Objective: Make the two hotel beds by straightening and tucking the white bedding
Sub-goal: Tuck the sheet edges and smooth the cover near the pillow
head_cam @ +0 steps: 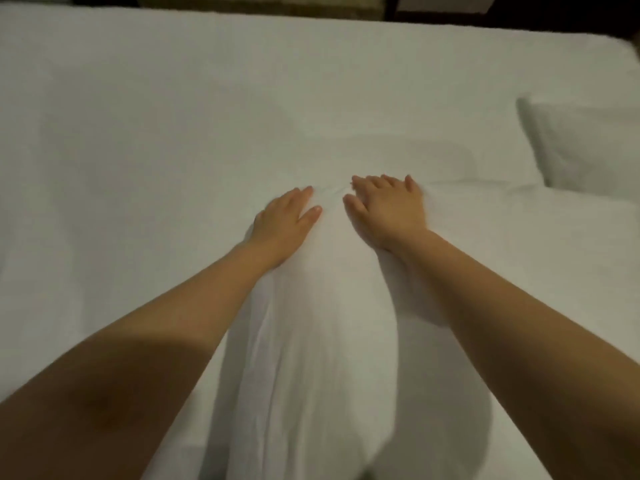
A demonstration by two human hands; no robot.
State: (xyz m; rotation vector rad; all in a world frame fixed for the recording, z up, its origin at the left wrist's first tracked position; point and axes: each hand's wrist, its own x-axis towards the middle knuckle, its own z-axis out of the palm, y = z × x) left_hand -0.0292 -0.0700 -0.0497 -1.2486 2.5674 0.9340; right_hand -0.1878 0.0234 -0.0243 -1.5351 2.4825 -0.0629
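Mostly the view is filled by a bed covered in a smooth white sheet [156,126], which runs from the near edge of the frame up to a dark strip [242,5] beyond its far side. Down the middle lies a long, puffy roll of white bedding [311,358]. It starts at the bottom of the frame and stretches away towards the centre of the bed, with soft lengthwise creases and a rounded bulge on its right flank. It rests on top of the sheet.

Two bare forearms reach forward from the lower corners, the left forearm [166,327] and the right forearm [502,306], one along each side of the roll. A white pillow [588,143] sits at the right edge of the bed, well apart from the hands.

At the far end of the roll the left hand [287,220] lies palm down on the fabric, fingers straight and close together, gripping nothing. The right hand [388,206] presses just beside it, also palm down, fingers spread and sunk slightly into the fabric. A narrow ridge of cloth stands between the two hands.
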